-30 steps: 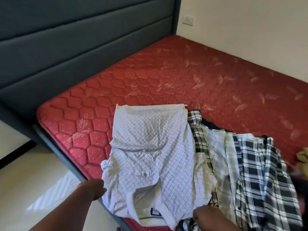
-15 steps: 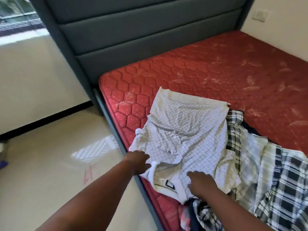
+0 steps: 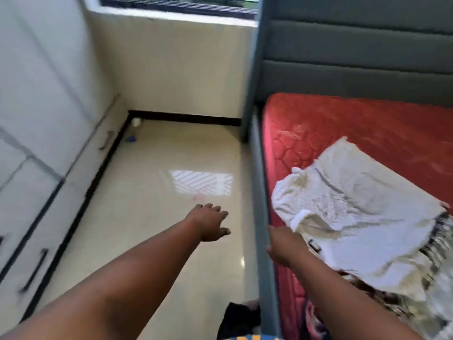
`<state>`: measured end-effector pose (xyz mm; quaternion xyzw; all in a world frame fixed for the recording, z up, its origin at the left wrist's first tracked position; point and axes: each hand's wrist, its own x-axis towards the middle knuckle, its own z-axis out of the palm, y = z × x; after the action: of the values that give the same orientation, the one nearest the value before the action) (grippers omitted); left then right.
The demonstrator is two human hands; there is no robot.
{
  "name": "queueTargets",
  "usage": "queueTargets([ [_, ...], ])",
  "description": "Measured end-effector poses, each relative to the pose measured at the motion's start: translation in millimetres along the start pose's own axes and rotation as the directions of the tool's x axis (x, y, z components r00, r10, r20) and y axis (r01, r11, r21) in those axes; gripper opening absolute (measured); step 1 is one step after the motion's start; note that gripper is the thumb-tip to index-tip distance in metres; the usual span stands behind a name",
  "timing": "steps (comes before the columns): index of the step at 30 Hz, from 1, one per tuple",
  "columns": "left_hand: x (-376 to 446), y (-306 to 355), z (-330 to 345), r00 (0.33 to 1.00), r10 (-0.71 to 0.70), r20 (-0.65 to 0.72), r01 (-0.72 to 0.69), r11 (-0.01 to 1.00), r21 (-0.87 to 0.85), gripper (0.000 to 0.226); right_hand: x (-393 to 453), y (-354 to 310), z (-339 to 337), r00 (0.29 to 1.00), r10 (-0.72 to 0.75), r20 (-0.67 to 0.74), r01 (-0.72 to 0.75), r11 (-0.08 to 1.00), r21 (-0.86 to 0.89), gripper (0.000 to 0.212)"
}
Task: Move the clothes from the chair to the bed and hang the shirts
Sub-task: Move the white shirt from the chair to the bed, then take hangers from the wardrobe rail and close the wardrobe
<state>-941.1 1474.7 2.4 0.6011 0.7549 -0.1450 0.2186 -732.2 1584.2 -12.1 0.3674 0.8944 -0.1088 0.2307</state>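
Reaching left hand (image 3: 208, 223) spread empty, right hand (image 3: 285, 246) beside white shirt (image 3: 355, 212)

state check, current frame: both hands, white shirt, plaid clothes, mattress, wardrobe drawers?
left hand: open, over the floor, holding nothing
right hand: empty, at the bed's edge, fingers blurred
white shirt: spread flat on the bed, not hung
plaid clothes: heaped partly under the shirt
mattress: bare, no sheet
wardrobe drawers: closed
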Motion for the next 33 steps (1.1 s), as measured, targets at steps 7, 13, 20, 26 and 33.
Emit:
queueTargets([
  [7, -209.8, -100.1, 80.6, 0.904, -0.427, -0.012, 0.419, 0.891, -0.173, 0.066, -47.1, -204.2, -5.1, 0.881, -0.473, 0.008, 0.466, 0.864, -0.193, 0.056],
  [13, -363.5, -103.6, 150.4, 0.632, -0.770, 0.084, 0.733, 0.560, -0.387, 0.069, -119.3, -344.5, 9.7, 0.543, -0.820, 0.179, 0.817, 0.468, -0.335, 0.058],
  [20, -502.2, -47.3, 207.5, 0.337, -0.911, 0.237, 0.842, 0.180, -0.508, 0.071, -215.9, -444.5, 37.6, 0.230, -0.942, 0.246, 0.922, 0.129, -0.365, 0.059],
  [26, -600.0, -13.3, 222.2, 0.139, -0.964, 0.228, 0.825, -0.014, -0.565, 0.072, -304.3, -496.0, 50.8, 0.057, -0.950, 0.307, 0.914, -0.074, -0.400, 0.062],
  [33, -727.3, -3.4, 232.9, -0.039, -0.983, 0.177, 0.815, -0.134, -0.563, 0.073, -430.0, -575.9, 53.9, -0.170, -0.945, 0.281, 0.878, -0.275, -0.393, 0.064],
])
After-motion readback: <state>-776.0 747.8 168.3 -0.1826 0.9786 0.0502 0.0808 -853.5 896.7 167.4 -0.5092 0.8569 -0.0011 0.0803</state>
